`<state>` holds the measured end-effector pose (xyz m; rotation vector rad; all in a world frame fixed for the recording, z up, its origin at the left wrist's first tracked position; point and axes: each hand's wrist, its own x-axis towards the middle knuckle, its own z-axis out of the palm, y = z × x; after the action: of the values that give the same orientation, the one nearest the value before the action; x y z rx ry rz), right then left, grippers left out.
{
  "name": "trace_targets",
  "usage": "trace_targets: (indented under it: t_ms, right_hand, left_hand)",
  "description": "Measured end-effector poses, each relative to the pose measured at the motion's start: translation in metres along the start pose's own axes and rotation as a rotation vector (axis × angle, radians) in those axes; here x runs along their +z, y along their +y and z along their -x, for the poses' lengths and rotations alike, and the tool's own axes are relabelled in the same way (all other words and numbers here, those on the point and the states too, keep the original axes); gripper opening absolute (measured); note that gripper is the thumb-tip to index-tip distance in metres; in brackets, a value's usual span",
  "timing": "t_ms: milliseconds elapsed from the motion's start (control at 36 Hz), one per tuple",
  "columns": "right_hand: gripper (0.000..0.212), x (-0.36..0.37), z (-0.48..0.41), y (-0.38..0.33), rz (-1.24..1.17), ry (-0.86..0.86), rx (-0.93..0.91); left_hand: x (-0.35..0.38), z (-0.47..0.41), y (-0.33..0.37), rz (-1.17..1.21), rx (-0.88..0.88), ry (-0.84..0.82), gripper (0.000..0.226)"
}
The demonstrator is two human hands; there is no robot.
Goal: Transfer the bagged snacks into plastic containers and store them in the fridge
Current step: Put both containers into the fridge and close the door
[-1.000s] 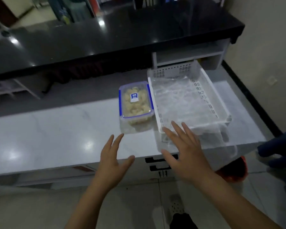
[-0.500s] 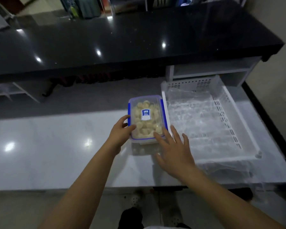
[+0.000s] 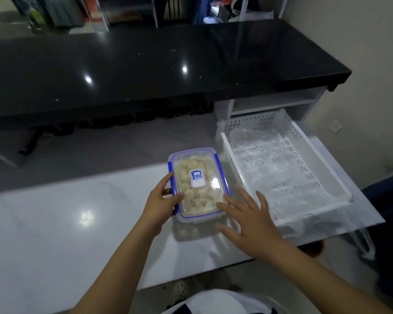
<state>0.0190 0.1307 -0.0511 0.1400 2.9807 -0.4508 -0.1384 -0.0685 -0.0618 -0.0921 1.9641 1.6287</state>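
Head view: the lidded container of snacks sits mid-frame on the white counter, its long axis running away from the person. The left hand grips its left long side, thumb on the lid. The right hand, fingers straight and spread, touches its near right corner.

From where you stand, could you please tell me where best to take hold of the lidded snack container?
Probably by its two long sides, one hand from the left and one from the right. The snack container sits level, long axis pointing away. The left hand grips the left side; the white basket stands close on the right, so room there is tight.
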Motion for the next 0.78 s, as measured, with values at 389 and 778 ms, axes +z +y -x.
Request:
trace_targets:
  t_ms: [389,778]
  right_hand:
    - [0.063,0.039,0.003,-0.087,-1.104,-0.034,0.435]
    - [0.06,0.052,0.021,-0.125,-1.356,0.176,0.608]
  left_hand:
    - [-0.101,0.078,-0.05,-0.042,-0.034,-0.071,0.066]
    - [-0.114,0.088,-0.088,0.113,-0.002,-0.193,0.068]
